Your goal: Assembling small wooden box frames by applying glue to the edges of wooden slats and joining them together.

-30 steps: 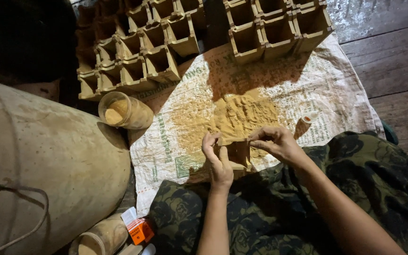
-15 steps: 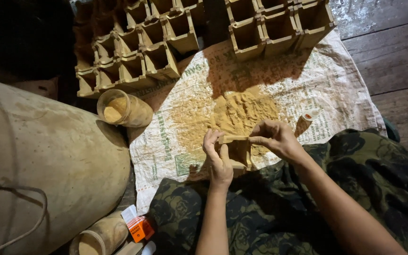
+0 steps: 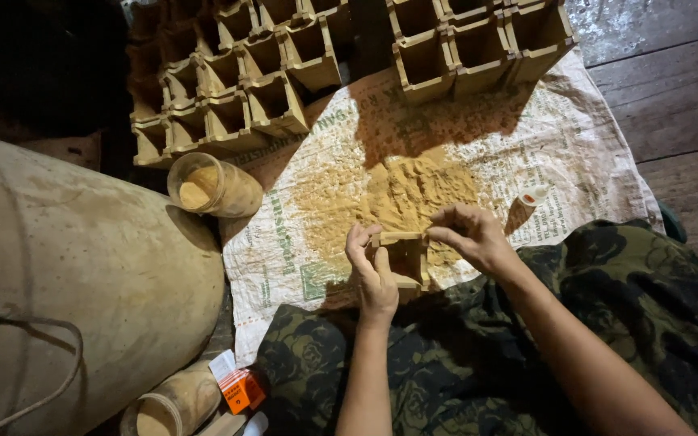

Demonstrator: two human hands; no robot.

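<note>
1. Compared with the earlier frames, both hands sit in almost the same place over the powder; the right hand (image 3: 472, 236) has shifted only slightly along the top edge of the small wooden box (image 3: 404, 260), and nothing else on the sack has moved.
2. Left hand (image 3: 375, 270): fingers are curled around the left wall of the small wooden box, thumb on the near side, holding it firmly.
3. Right hand: thumb and forefinger are pinched on the box's upper right rim; the remaining fingers are loosely bent above it.
4. Location: the small wooden box sits low over the near edge of the yellow-brown powder pile (image 3: 389, 198), on the printed woven sack (image 3: 575, 153), just in front of the person's camouflage-clad lap (image 3: 607, 323).
5. Orientation: the box's open mouth appears to face up and slightly toward the camera. Its long axis cannot be told with certainty; the hands cover most of it.
6. Handling judgement: keep the left grip steady and the mouth level, so powder stays inside; work the rim with light pinches only.
7. Surroundings: rows of similar open wooden boxes (image 3: 268, 77) stand beyond the sack, a jar (image 3: 212, 186) of the same powder lies to the left, beside a large pale sack (image 3: 74, 291).
</note>
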